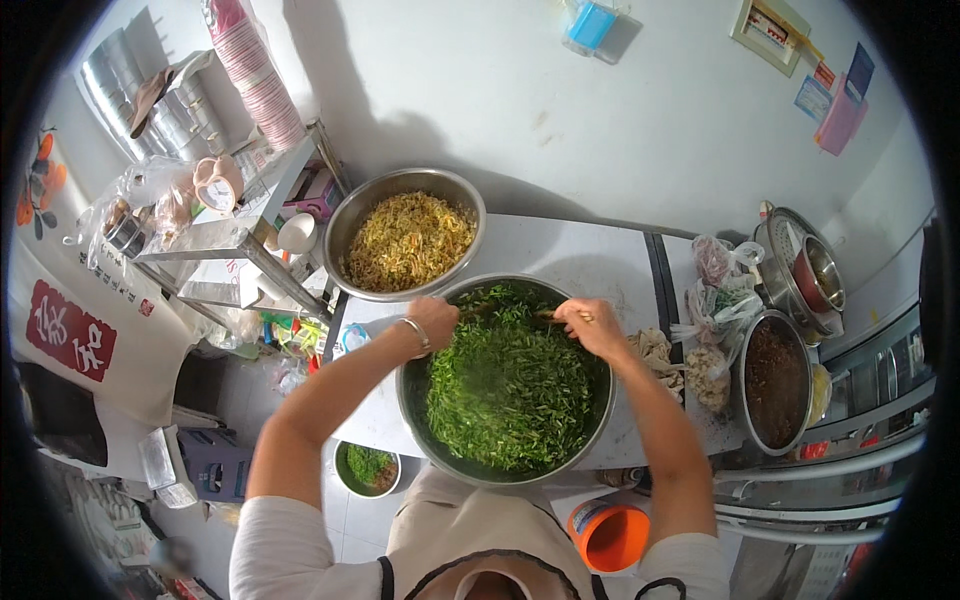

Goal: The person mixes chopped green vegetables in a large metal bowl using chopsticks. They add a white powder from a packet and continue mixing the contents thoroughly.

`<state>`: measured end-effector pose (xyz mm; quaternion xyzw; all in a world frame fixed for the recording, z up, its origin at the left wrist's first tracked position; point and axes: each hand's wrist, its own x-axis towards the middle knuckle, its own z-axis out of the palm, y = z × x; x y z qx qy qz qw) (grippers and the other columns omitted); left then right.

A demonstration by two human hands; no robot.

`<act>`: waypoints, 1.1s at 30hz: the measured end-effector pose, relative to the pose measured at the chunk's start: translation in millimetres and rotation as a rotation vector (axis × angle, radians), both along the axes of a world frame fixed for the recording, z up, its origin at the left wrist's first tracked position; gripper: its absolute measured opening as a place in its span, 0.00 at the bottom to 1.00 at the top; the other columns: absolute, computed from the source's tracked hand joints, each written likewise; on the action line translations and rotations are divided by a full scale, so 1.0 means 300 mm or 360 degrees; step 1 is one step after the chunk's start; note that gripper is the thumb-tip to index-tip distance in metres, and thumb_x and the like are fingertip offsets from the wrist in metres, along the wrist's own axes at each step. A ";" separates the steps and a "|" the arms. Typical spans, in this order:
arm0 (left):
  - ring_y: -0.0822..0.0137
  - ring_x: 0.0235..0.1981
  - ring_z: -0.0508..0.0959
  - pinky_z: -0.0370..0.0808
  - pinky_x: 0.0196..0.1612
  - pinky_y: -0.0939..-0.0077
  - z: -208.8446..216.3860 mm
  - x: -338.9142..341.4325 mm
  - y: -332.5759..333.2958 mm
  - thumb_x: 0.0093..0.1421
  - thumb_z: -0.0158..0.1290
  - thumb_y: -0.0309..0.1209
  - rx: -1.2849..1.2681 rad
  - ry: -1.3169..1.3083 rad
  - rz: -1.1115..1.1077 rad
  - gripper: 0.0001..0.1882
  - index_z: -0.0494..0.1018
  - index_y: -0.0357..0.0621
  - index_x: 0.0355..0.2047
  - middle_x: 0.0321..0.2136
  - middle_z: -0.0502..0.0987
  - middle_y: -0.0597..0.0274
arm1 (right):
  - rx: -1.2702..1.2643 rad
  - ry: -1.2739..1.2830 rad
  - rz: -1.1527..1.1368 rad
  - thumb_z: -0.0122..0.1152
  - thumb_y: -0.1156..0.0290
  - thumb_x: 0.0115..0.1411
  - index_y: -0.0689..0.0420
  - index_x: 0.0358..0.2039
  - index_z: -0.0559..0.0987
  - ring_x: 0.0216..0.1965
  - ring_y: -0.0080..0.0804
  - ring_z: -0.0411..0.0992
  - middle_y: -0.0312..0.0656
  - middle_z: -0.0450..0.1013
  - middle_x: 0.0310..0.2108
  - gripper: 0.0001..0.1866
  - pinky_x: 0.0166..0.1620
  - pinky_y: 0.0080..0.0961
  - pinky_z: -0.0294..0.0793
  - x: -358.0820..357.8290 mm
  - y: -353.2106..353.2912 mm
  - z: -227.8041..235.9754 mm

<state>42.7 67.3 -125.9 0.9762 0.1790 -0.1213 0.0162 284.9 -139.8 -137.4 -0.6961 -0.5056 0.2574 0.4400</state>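
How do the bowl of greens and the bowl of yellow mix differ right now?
Contents: the bowl of greens holds bright green chopped leaves; the bowl of yellow mix holds yellowish, finely cut food. Place: the bowl of greens is nearer the person; the bowl of yellow mix sits farther back and left. Handling: the left hand and right hand are at the bowl of greens; neither touches the bowl of yellow mix. Both bowls are round, metallic and well filled.

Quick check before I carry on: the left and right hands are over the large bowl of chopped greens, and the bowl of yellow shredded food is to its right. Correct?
Not quite: in the head view, the bowl of yellow shredded food is up and to the left of the large bowl of chopped greens. The left hand and right hand are over the greens, as you said.
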 end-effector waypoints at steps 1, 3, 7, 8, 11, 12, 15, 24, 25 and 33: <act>0.48 0.28 0.79 0.76 0.33 0.57 -0.034 0.045 -0.024 0.53 0.51 0.37 -0.0057 -0.0007 -0.0004 0.13 0.77 0.39 0.21 0.22 0.78 0.47 | -0.0124 0.0287 -0.0120 0.49 0.68 0.63 0.62 0.33 0.79 0.26 0.24 0.74 0.40 0.76 0.28 0.13 0.32 0.24 0.77 -0.004 0.008 -0.064; 0.48 0.28 0.79 0.76 0.32 0.57 -0.038 0.050 -0.017 0.54 0.50 0.37 -0.0099 0.0008 -0.0102 0.13 0.77 0.40 0.22 0.23 0.78 0.47 | -0.0138 0.0362 0.0027 0.48 0.68 0.63 0.62 0.33 0.79 0.26 0.24 0.74 0.41 0.76 0.29 0.13 0.31 0.23 0.76 -0.015 0.003 -0.068; 0.48 0.29 0.79 0.76 0.31 0.56 0.207 -0.071 -0.090 0.56 0.50 0.36 -0.0154 0.0152 -0.0168 0.13 0.78 0.41 0.24 0.22 0.77 0.47 | -0.0114 0.0204 0.0287 0.50 0.67 0.63 0.62 0.31 0.79 0.24 0.26 0.72 0.40 0.74 0.22 0.13 0.28 0.27 0.71 -0.071 -0.131 0.177; 0.48 0.29 0.80 0.76 0.32 0.57 0.261 -0.089 -0.101 0.56 0.50 0.35 -0.0160 0.0161 -0.0093 0.12 0.78 0.41 0.25 0.23 0.78 0.48 | -0.0071 0.0115 0.0273 0.50 0.68 0.62 0.62 0.31 0.79 0.25 0.26 0.73 0.41 0.75 0.24 0.12 0.29 0.27 0.71 -0.084 -0.174 0.246; 0.49 0.31 0.80 0.77 0.34 0.58 0.309 -0.127 -0.116 0.55 0.51 0.33 -0.0030 0.0269 0.0036 0.10 0.79 0.41 0.28 0.26 0.78 0.48 | 0.0000 -0.0244 0.0216 0.50 0.69 0.62 0.61 0.31 0.78 0.27 0.27 0.73 0.43 0.75 0.27 0.11 0.31 0.28 0.71 -0.106 -0.251 0.301; 0.49 0.32 0.80 0.77 0.35 0.59 0.304 -0.132 -0.118 0.54 0.52 0.32 0.0033 0.0316 0.0056 0.09 0.79 0.41 0.29 0.27 0.79 0.48 | -0.0025 -0.0437 0.0169 0.50 0.69 0.62 0.61 0.32 0.78 0.28 0.27 0.73 0.43 0.75 0.28 0.11 0.31 0.28 0.71 -0.085 -0.259 0.264; 0.51 0.34 0.80 0.77 0.38 0.60 0.165 -0.108 -0.107 0.54 0.52 0.29 0.0031 0.0392 0.0213 0.09 0.79 0.41 0.32 0.30 0.79 0.47 | -0.0105 -0.0395 -0.0104 0.50 0.68 0.62 0.62 0.31 0.78 0.25 0.27 0.73 0.43 0.75 0.27 0.11 0.29 0.28 0.71 -0.064 -0.233 0.101; 0.45 0.28 0.79 0.76 0.33 0.54 0.057 -0.020 -0.055 0.54 0.52 0.38 -0.0327 -0.0020 -0.0014 0.14 0.77 0.37 0.26 0.23 0.78 0.45 | 0.0121 0.0589 -0.0051 0.49 0.69 0.64 0.64 0.32 0.79 0.26 0.25 0.74 0.41 0.76 0.27 0.13 0.31 0.24 0.75 -0.082 -0.107 -0.011; 0.45 0.27 0.78 0.75 0.32 0.53 0.118 -0.047 -0.062 0.54 0.52 0.38 -0.0326 -0.0004 -0.0079 0.14 0.77 0.37 0.26 0.22 0.77 0.45 | 0.0105 0.0409 0.0045 0.49 0.70 0.63 0.64 0.32 0.79 0.26 0.26 0.74 0.41 0.76 0.27 0.12 0.31 0.25 0.74 -0.095 -0.132 0.062; 0.60 0.25 0.77 0.73 0.23 0.63 0.333 -0.084 -0.059 0.57 0.51 0.35 0.0399 -0.0341 -0.0697 0.08 0.71 0.44 0.31 0.19 0.72 0.58 | 0.0229 -0.0343 0.0295 0.51 0.74 0.59 0.62 0.32 0.78 0.25 0.37 0.72 0.45 0.73 0.27 0.08 0.29 0.29 0.70 -0.185 -0.331 0.359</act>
